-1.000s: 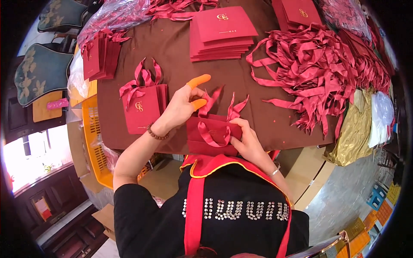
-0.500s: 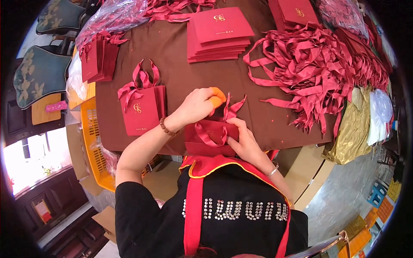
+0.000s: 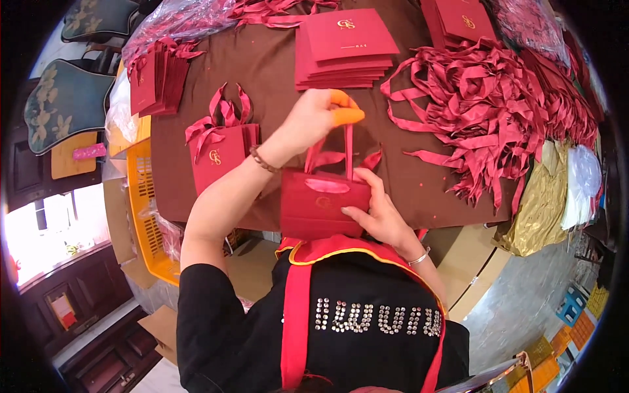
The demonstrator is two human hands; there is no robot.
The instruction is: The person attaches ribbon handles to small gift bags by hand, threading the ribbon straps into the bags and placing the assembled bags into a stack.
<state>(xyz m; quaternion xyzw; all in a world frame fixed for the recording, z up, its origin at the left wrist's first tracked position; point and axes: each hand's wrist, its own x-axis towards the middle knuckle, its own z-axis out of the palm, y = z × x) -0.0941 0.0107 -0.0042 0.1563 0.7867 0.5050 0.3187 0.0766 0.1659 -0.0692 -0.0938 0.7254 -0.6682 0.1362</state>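
Observation:
A small dark-red paper gift bag [image 3: 318, 213] stands upright at the table's near edge, against my apron. My left hand [image 3: 322, 118], with orange finger cots on thumb and forefinger, pinches the bag's ribbon handle [image 3: 348, 147] and holds it taut above the opening. Around the bag's right side my right hand [image 3: 380, 209] is closed, thumb on the front face and fingers behind. Another ribbon is looped at the bag's mouth, its ends sticking out at the back. Just left of my left forearm stand finished-looking bags [image 3: 219, 157] with ribbon bows on top.
Flat red bags [image 3: 354, 36] are stacked at the far middle of the brown-covered table [image 3: 268, 72]. A big tangle of red ribbons [image 3: 465, 118] lies on the right. More bags [image 3: 157, 78] stand far left. A yellow plastic crate [image 3: 145, 209] is beside the table's left edge.
My left hand has moved up and away, drawing the ribbon handle up straight. The bag's front now faces up more openly; my right hand still grips its right side.

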